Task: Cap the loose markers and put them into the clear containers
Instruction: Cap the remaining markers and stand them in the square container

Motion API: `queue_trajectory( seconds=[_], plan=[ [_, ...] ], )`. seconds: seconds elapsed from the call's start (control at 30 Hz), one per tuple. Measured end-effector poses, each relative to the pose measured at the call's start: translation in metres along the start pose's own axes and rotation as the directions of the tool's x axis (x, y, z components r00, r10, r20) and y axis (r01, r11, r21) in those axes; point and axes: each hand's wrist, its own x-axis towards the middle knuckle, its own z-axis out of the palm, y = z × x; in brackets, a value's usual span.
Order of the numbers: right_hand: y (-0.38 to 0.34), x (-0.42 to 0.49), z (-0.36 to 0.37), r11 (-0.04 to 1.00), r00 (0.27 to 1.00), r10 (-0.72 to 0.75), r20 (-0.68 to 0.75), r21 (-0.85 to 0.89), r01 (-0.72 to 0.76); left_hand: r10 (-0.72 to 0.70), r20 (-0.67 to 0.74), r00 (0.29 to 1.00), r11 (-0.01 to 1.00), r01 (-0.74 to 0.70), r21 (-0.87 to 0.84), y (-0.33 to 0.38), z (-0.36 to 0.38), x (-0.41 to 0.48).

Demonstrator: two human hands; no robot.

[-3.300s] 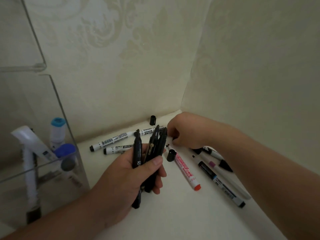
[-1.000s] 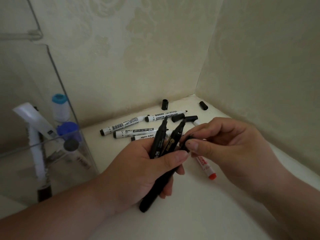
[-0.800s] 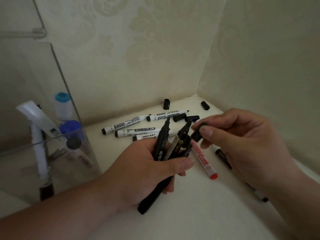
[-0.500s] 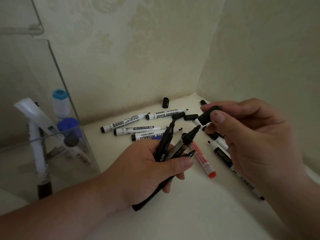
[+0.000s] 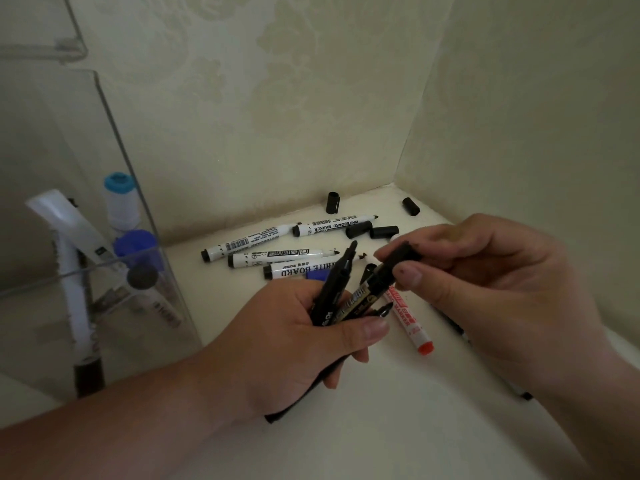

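Observation:
My left hand (image 5: 298, 341) grips a bundle of black markers (image 5: 332, 299) with their tips pointing up and right. My right hand (image 5: 485, 282) pinches a black cap (image 5: 398, 259) that sits over the tip of one marker in the bundle. On the white surface behind lie three white whiteboard markers (image 5: 277, 253) without caps, and a red-ended marker (image 5: 408, 320) lies under my hands. Several loose black caps (image 5: 358, 229) rest near the corner. A clear container (image 5: 104, 271) stands at the left and holds upright markers.
Patterned walls close the surface off at the back and right, meeting in a corner (image 5: 394, 183). A second clear container (image 5: 41, 53) sits higher at the far left. Another dark marker (image 5: 450, 322) lies partly hidden under my right hand.
My right hand picked a black cap off the surface, lifted it and brought it down onto the tip of a marker in my left hand. My left hand kept its grip on the bundle.

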Motion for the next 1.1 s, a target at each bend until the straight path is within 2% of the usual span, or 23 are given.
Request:
queue_trajectory(
  seconds=[0.17, 0.33, 0.47, 0.73, 0.9, 1.03, 1.1],
  plan=[
    [0.0, 0.001, -0.001, 1.0, 1.0, 0.002, 0.024, -0.01, -0.002, -0.008, -0.007, 1.0, 1.0, 0.008, -0.001, 0.0, 0.001, 0.001],
    [0.001, 0.003, 0.003, 1.0, 0.993, -0.009, -0.121, 0.007, 0.01, -0.025, -0.012, 1.0, 0.999, 0.026, 0.045, 0.004, 0.002, 0.002],
    [0.002, 0.005, 0.007, 0.999, 0.988, 0.042, -0.15, -0.002, -0.042, -0.043, -0.028, 0.999, 0.997, 0.045, 0.063, 0.005, 0.0, 0.002],
    [-0.001, -0.001, 0.008, 0.966, 0.976, -0.029, -0.214, -0.257, -0.028, -0.048, -0.086, 0.995, 0.994, 0.056, 0.09, 0.004, 0.005, 0.001],
    [0.0, 0.004, -0.003, 0.987, 0.999, 0.028, -0.027, -0.16, -0.032, -0.041, -0.028, 0.999, 0.994, 0.043, 0.101, 0.006, 0.003, 0.0],
    [-0.003, 0.006, -0.019, 0.951, 0.986, 0.001, 0.167, -0.306, 0.05, -0.037, 0.005, 0.999, 0.993, 0.036, 0.116, 0.008, 0.004, -0.001],
    [-0.007, 0.007, -0.022, 0.923, 0.978, -0.005, 0.206, -0.374, 0.083, -0.042, 0.009, 0.999, 0.99, 0.041, 0.134, 0.009, 0.005, -0.002]
  ],
)
